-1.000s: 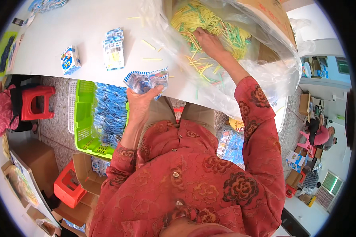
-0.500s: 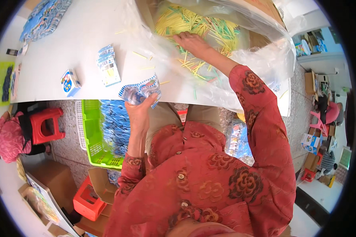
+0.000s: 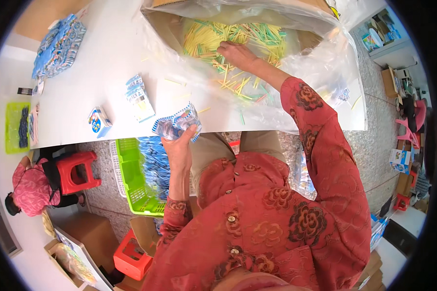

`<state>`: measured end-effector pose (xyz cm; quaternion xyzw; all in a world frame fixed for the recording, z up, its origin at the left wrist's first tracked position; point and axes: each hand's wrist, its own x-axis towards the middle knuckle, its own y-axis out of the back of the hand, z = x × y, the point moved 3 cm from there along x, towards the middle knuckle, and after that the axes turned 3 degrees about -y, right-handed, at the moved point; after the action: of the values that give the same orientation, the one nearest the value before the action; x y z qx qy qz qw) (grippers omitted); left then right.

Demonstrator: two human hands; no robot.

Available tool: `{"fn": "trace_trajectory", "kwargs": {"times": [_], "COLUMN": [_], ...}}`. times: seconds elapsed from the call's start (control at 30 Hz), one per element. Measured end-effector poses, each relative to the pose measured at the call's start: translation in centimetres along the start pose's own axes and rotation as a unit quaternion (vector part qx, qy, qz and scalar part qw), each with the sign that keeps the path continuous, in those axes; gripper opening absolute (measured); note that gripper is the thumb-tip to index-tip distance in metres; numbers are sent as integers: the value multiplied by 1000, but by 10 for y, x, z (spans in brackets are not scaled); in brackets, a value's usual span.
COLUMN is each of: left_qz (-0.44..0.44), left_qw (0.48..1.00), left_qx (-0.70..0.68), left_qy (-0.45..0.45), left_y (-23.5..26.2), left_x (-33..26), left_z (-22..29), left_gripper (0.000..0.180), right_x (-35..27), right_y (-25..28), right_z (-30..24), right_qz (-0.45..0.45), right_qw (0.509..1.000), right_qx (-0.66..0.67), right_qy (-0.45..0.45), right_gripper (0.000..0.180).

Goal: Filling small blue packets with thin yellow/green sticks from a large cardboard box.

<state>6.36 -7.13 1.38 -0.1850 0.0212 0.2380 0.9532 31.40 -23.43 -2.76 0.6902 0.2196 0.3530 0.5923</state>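
My left hand (image 3: pixel 180 146) is closed round a blue-and-white printed packet (image 3: pixel 176 122) with a striped edge, held over the table's front edge. Ahead and to the right, thin coloured sticks (image 3: pixel 204 40), mostly yellow with green and orange, lie heaped in a clear plastic bag (image 3: pixel 301 72) that lines a carton. My right hand (image 3: pixel 238 55) reaches into this heap, its fingers bent and bunched on the sticks; the fingertips are partly hidden. Beyond my left hand lie a flat striped packet (image 3: pixel 141 102) and a small blue-and-white box (image 3: pixel 99 121).
A stack of blue printed packets (image 3: pixel 60 46) is at the far left of the white table (image 3: pixel 114 58). Below the table edge stands a green crate (image 3: pixel 131 167) beside blue packets (image 3: pixel 154 165). Red stools (image 3: pixel 77 170) and a seated person (image 3: pixel 34 189) are at the left.
The view has shifted, so most things appear a little lower and further right. My right hand's fingers are more drawn together in the sticks. My left hand keeps hold of the packet.
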Motion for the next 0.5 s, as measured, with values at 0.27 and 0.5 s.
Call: {"fn": "trace_trajectory", "kwargs": {"times": [0.27, 0.5], "left_qz": [9, 1], "left_qw": [1000, 1000], "left_qx": [-5, 16], "left_qy": [3, 4], "left_y": [2, -7], "left_x": [-3, -4], "left_z": [4, 5], "left_gripper": [46, 42], "right_x": [-7, -53], "right_y": [27, 55], "right_z": [31, 35], "right_qz": [113, 16], "right_qw": [959, 810], "right_qx": [199, 520], "right_qy": [-167, -272], "right_gripper": [9, 18]}}
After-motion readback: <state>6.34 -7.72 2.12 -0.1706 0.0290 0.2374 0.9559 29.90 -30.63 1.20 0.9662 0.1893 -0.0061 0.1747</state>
